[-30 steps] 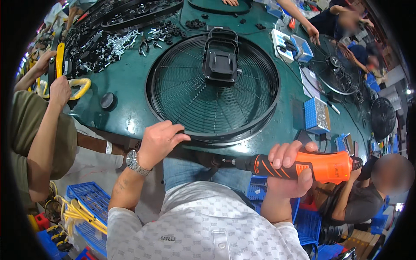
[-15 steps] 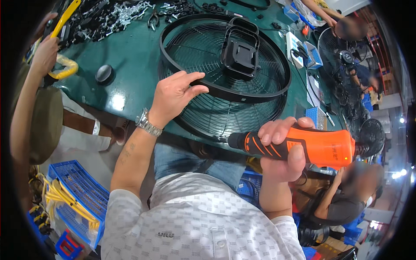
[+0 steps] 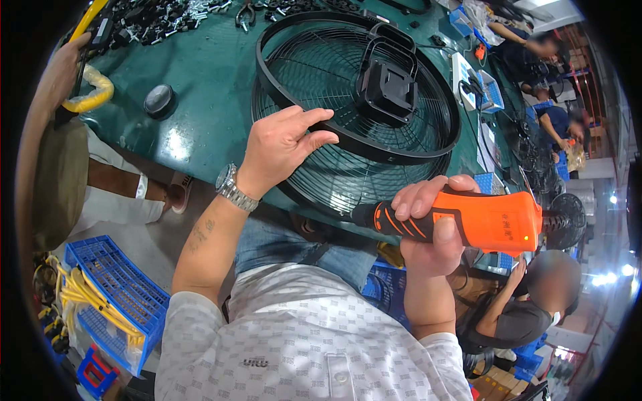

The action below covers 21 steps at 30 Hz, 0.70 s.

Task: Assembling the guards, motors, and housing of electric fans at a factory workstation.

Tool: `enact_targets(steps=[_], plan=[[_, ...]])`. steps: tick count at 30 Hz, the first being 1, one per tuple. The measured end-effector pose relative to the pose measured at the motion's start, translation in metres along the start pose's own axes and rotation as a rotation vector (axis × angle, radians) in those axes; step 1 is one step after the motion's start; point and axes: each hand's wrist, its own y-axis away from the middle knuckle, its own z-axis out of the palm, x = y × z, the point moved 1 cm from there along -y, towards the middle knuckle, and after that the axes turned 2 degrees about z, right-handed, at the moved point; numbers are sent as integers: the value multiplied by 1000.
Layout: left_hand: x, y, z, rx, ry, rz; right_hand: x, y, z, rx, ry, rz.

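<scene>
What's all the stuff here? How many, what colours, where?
Power tool: 1, orange-black, right hand
Ring: 1, black, left hand
Wire grille: at least 1, black, under ring
Boxy part: 1, black, seen inside ring
Table: 1, green, centre
Round cap: 1, dark, table's left
Screws: many, silver, table's far left
Power strip: 1, white, table's right
Tube: 1, yellow, table's left edge
Crates: several, blue, low down
Hoses: several, yellow, at left crates
Other people: several, mixed clothes, both sides
Watch: 1, silver, left wrist
Left hand: 1, bare, ring's rim
Right hand: 1, bare, on tool
</scene>
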Motion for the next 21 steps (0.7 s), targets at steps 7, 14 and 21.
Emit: enact_targets(steps=[7, 14, 21], plan=[[-2, 0, 1, -3, -14, -6, 6, -4, 2, -30, 8, 2], [-4, 1, 5, 26, -49, 10, 14, -8, 11, -107, 94, 44], [-5, 2, 8, 51, -61, 34, 18, -14, 16, -203, 116, 102]])
